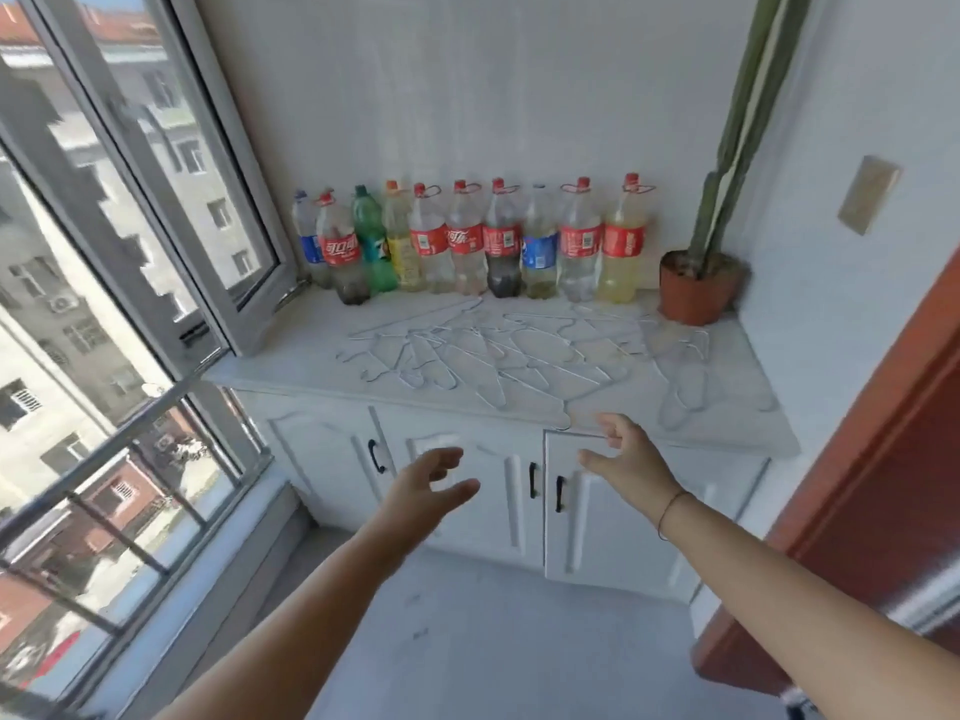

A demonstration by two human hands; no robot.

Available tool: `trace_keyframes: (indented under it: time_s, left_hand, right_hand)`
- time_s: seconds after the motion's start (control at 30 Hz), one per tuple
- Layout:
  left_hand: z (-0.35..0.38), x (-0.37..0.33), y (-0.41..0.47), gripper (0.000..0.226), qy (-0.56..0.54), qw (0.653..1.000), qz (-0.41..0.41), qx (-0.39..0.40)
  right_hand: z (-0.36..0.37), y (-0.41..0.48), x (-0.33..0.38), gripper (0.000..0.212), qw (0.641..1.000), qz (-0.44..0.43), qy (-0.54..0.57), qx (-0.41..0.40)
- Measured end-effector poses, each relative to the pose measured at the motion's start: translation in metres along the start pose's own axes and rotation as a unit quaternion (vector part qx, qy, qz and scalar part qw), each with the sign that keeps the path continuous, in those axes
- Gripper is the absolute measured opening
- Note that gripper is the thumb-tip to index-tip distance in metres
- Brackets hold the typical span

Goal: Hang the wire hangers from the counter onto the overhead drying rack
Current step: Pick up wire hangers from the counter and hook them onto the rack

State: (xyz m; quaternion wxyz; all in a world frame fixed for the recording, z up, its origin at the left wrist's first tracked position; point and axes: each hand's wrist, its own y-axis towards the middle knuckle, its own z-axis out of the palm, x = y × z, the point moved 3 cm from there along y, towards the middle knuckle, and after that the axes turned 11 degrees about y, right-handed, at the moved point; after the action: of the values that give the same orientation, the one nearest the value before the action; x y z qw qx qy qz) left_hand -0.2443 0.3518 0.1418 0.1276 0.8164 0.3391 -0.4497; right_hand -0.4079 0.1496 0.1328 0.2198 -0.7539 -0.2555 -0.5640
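Left hand (423, 485) and right hand (626, 454) reach forward, fingers loosely spread, holding nothing. The left is in front of the white panelled cabinet doors (613, 532), and the right is at the front edge of the counter (291, 356). On that pale, marble-like top, thin silvery wire hangers (493, 356) lie flat in an overlapping tangle across the middle. A row of plastic bottles (467, 241) lines the back edge. A terracotta-coloured pot (698, 296) holding a tall green cactus sits in the back right corner.

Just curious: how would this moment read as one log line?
phase: pre-grasp; left hand: open, empty; right hand: open, empty; wire hangers: on counter; rack: unseen
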Motion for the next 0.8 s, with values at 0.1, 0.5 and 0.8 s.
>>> trace_keyframes:
  time_s: [0.1, 0.5, 0.8]
  left_hand:
    - [0.014, -0.006, 0.05, 0.042, 0.007, 0.999, 0.019, 0.026]
    - [0.081, -0.055, 0.221, 0.037, -0.016, 0.985, 0.06, 0.16]
    - [0.164, -0.079, 0.301, 0.036, -0.006, 0.968, 0.056, 0.245]
  right_hand:
    - [-0.018, 0.034, -0.018, 0.054, 0.998, 0.042, 0.03, -0.036]
    - [-0.095, 0.142, -0.077, 0.074, 0.942, 0.184, 0.139, -0.243]
    - [-0.148, 0.201, -0.119, 0.033, 0.897, 0.232, 0.226, -0.301]
